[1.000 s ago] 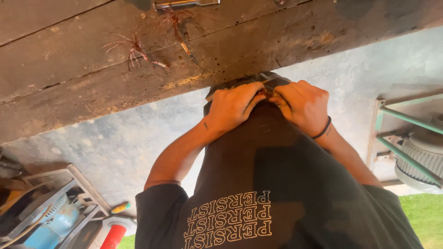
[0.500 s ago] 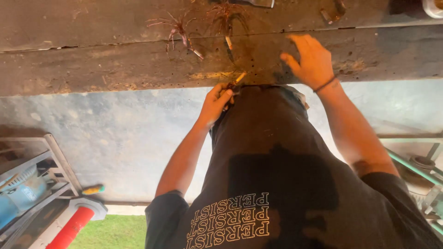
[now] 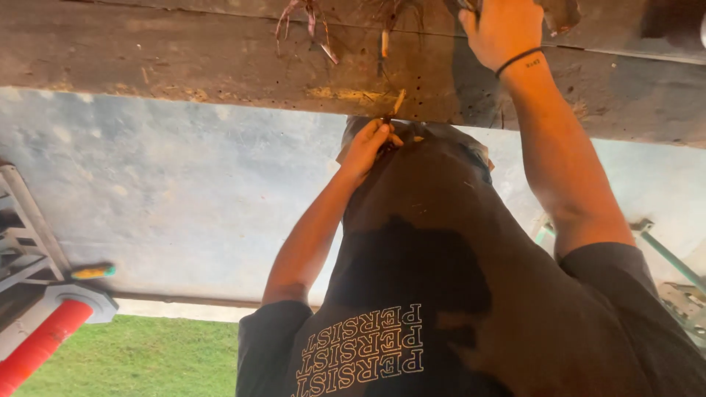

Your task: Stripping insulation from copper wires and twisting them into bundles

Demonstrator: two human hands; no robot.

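Observation:
My left hand (image 3: 368, 143) is at my waist by the near edge of a worn wooden bench (image 3: 184, 62). Its fingers pinch a small thin piece with a yellowish tip (image 3: 396, 104), which pokes up against the bench edge. My right hand (image 3: 504, 29), with a black band on the wrist, reaches across the bench top next to a brownish object (image 3: 560, 15). Its fingertips are cut off by the top of the picture. A bundle of reddish wires (image 3: 305, 20) lies on the bench to the left of that hand. My dark shirt fills the lower middle.
Grey concrete floor (image 3: 169, 191) lies below the bench, with grass (image 3: 147, 356) at the lower left. A red-handled tool (image 3: 44, 338), a yellow and green handle (image 3: 92, 271) and a metal rack (image 3: 22, 235) are at the left. A green metal frame (image 3: 662, 254) is at the right.
My hands were together at my waist. The right hand has since moved away and further out over the bench top. The left hand stays at the bench edge with the thin piece.

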